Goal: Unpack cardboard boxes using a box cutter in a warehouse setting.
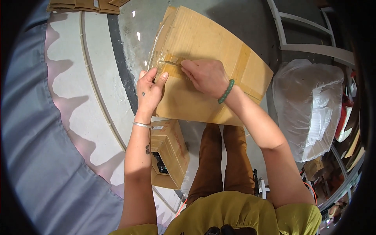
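Note:
A large brown cardboard box (211, 47) lies in front of me, sealed along its left edge with clear tape (166, 60). My left hand (149, 90) grips the box's near left edge, thumb on top beside the tape. My right hand (205, 76), with a green bead bracelet on the wrist, rests on the box top, its fingertips pressed on the tape strip right next to my left thumb. Whether the right hand pinches the tape end or holds a small tool is hidden by the fingers.
A smaller cardboard box (168, 154) with a black label stands on the floor by my left leg. A big clear plastic bag (309, 105) of white goods sits to the right, under a grey metal frame (305, 35). Flat cardboard (84, 6) lies far left.

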Available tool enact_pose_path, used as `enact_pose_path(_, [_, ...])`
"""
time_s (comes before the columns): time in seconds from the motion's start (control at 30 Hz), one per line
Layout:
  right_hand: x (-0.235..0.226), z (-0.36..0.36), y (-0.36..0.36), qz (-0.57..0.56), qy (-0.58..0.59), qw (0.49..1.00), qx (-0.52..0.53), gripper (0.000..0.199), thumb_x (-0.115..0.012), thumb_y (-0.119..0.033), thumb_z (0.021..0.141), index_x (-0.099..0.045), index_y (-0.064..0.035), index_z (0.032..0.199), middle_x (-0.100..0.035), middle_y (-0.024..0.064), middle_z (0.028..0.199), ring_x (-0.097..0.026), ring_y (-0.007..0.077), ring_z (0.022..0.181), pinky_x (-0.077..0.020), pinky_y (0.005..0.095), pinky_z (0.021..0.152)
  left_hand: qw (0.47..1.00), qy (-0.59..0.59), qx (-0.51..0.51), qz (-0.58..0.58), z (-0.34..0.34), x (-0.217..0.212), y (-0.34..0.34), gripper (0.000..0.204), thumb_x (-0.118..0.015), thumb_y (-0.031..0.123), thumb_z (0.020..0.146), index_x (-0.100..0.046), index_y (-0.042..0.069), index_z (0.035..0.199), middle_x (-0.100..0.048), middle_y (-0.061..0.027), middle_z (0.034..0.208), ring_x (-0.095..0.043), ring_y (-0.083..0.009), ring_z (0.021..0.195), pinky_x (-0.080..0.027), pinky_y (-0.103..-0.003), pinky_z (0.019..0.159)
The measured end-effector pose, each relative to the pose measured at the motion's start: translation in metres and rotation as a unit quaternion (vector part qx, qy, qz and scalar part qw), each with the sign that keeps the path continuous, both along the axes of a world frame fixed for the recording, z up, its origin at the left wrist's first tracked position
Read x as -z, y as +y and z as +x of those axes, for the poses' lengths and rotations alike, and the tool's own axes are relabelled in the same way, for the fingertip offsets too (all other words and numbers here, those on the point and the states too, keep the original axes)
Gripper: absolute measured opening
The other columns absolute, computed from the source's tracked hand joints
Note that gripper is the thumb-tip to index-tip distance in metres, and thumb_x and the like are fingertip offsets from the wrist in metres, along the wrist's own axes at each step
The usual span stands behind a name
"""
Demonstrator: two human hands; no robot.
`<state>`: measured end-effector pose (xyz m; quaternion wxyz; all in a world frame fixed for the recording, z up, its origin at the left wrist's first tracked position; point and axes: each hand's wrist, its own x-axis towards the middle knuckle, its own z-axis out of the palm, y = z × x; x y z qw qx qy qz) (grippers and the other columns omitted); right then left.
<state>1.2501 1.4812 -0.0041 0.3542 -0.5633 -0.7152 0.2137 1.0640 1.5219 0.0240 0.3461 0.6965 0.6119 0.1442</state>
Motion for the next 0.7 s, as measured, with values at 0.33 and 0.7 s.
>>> enact_pose_path(0.33, [0.041, -0.01, -0.014, -0.049, -0.181, 0.982, -0.021, 0.006, -0.049, -0.011, 0.072, -0.046, -0.0072, 0.075, -0.055, 0.0082, 0.06, -0.058, 0.023, 0.058, -0.0449, 0.0334, 0.045, 0.999, 0.013, 0.027, -0.024, -0.003, 0.038, -0.003, 0.019, -0.065, 0.016, 0.073, -0.06, 0.002, 0.085, -0.04, -0.0052, 0.068, -0.037, -0.0157, 0.067, -0.034, -0.027, 0.061])
enact_pose_path(0.7, [0.248, 0.067, -0.127, -0.06, -0.244, 0.968, 0.027, 0.006, -0.05, -0.01, 0.07, -0.046, -0.0081, 0.074, -0.053, 0.0055, 0.057, -0.056, 0.0184, 0.055, -0.0455, 0.0304, 0.047, 0.974, -0.179, -0.064, -0.12, -0.081, 0.132, 0.091, 0.02, -0.054, 0.019, 0.085, -0.058, 0.003, 0.097, -0.059, 0.0009, 0.092, -0.051, -0.007, 0.08, -0.04, -0.02, 0.074])
